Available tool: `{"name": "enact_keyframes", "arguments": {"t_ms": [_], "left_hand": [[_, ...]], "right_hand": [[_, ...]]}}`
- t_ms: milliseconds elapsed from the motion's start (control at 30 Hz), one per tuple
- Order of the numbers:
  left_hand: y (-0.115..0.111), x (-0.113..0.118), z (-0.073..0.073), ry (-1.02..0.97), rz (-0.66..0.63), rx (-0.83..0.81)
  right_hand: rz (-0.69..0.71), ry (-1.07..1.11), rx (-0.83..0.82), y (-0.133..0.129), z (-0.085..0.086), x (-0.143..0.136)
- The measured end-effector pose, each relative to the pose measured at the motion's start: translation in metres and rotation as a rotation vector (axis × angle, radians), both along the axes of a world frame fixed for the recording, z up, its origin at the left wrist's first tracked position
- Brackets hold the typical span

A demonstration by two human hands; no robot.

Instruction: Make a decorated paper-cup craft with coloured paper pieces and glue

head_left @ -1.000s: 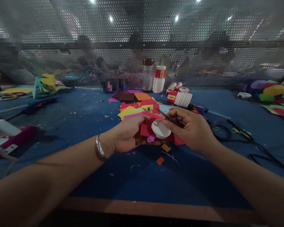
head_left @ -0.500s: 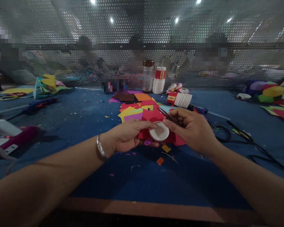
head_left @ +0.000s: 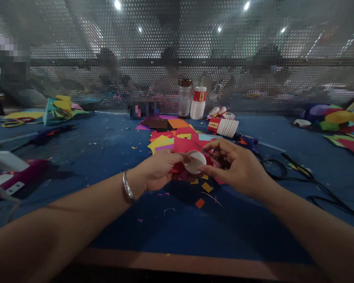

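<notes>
Near the middle, my left hand [head_left: 162, 167] holds a shallow white paper cup bottom [head_left: 198, 158], thumb inside its rim and fingers beneath. A small purple piece [head_left: 183, 175] shows at the lower edge of the cup bottom. My right hand [head_left: 236, 163] is closed round dark, thin-bladed scissors [head_left: 208, 151], their points towards the upper left; the handles are mostly hidden in the palm. The right thumb is at the right rim of the cup bottom. Behind both hands lies a pile of coloured paper [head_left: 162, 143], with red sheets nearest.
Paper cups [head_left: 224, 127] lie stacked on their side behind my right hand. A glass bottle [head_left: 184, 98] and an upright cup stack [head_left: 198, 103] stand at the mesh wall. Glue guns [head_left: 48, 133] [head_left: 249, 142] lie on both sides, black cable [head_left: 306, 177] at right, a purple power strip [head_left: 23, 177] at left.
The cup bottom has shifted slightly left and tipped, so more of its inside shows. My right thumb has moved down along its rim, and the scissors are a little lower.
</notes>
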State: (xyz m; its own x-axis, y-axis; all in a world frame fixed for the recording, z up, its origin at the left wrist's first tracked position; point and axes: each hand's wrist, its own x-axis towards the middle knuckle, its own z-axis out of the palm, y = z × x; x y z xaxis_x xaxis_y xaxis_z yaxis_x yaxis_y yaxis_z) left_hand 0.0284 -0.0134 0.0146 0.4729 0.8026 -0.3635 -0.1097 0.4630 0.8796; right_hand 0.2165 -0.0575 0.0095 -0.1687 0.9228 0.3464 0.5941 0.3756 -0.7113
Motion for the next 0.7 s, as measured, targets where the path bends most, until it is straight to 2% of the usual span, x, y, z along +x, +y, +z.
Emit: {"name": "enact_keyframes", "arguments": {"t_ms": [167, 333, 500, 600, 700], "left_hand": [[0.000, 0.000, -0.005, -0.012, -0.016, 0.013], [0.001, -0.001, -0.008, -0.056, -0.084, 0.044], [0.003, 0.000, -0.001, -0.062, -0.040, -0.036], [0.005, 0.000, 0.004, -0.055, -0.028, -0.118], [0.005, -0.001, 0.005, -0.053, -0.057, -0.134]], "right_hand": [[0.067, -0.076, -0.033, -0.002, 0.002, -0.004], [0.089, -0.130, -0.034, -0.001, 0.001, -0.005], [0.074, -0.177, 0.005, 0.000, 0.002, -0.003], [0.095, -0.156, -0.030, 0.001, 0.001, -0.001], [0.118, -0.121, -0.071, 0.002, 0.000, 0.000]]}}
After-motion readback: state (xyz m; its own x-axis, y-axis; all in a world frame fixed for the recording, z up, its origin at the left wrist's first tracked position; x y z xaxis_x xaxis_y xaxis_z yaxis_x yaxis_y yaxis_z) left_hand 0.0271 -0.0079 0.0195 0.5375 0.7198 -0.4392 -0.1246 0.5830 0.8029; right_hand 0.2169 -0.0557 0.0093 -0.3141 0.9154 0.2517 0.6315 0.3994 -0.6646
